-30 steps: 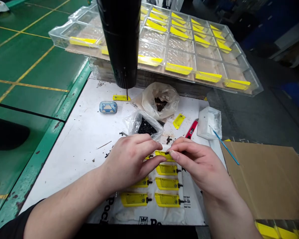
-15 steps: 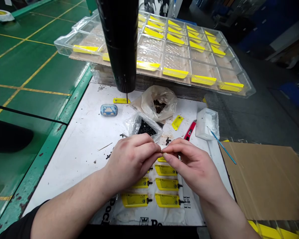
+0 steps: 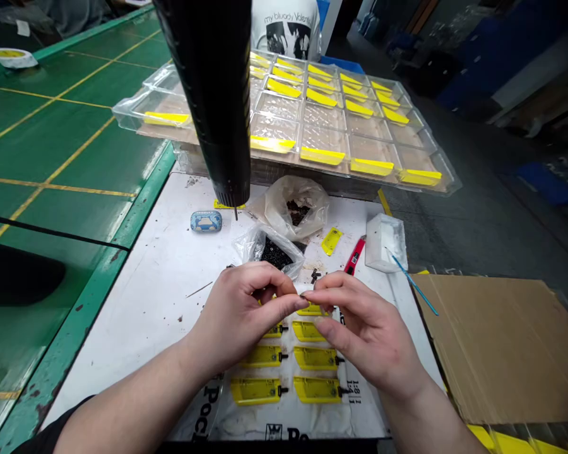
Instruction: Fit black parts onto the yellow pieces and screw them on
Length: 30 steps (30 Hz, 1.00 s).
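Fingertips of the left hand (image 3: 246,306) pinch a small dark part (image 3: 303,298); the right hand (image 3: 376,331), thumb parted, steadies it best lightly, above yellow pieces (image 3: 315,358) beneath both.

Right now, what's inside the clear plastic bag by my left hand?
The clear plastic bag shows many small black parts through its open mouth. Whatever lies beneath their top layer is covered, and your left hand blocks its near edge.
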### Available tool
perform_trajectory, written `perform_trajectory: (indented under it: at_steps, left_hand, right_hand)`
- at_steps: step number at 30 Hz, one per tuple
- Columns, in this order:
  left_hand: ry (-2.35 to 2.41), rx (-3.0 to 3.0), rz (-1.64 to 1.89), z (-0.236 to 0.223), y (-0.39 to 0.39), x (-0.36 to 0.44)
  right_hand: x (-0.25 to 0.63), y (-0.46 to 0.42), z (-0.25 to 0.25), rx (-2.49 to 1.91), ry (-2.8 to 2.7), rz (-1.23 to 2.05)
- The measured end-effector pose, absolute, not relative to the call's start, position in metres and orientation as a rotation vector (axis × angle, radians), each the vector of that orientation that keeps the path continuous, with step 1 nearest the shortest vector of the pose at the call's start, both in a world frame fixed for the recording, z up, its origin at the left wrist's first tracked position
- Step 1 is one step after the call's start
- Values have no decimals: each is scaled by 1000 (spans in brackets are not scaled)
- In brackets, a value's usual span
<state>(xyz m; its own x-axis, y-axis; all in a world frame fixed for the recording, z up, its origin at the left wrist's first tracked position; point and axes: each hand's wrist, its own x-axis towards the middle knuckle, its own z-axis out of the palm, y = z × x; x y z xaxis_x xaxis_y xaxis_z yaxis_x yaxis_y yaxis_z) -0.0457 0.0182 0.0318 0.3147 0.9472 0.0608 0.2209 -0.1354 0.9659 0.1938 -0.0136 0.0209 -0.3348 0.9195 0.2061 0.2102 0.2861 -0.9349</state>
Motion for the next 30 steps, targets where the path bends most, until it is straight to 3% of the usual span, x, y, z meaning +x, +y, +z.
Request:
perform_trajectory:
  at_steps: [11, 30]
  left_hand:
    - [855, 909, 779, 20, 19, -44]
    - [973, 1161, 643, 34, 17, -41]
  right_hand:
    - [183, -9, 18, -1015, -2118, 345]
    - [180, -14, 24, -1044, -1998, 377]
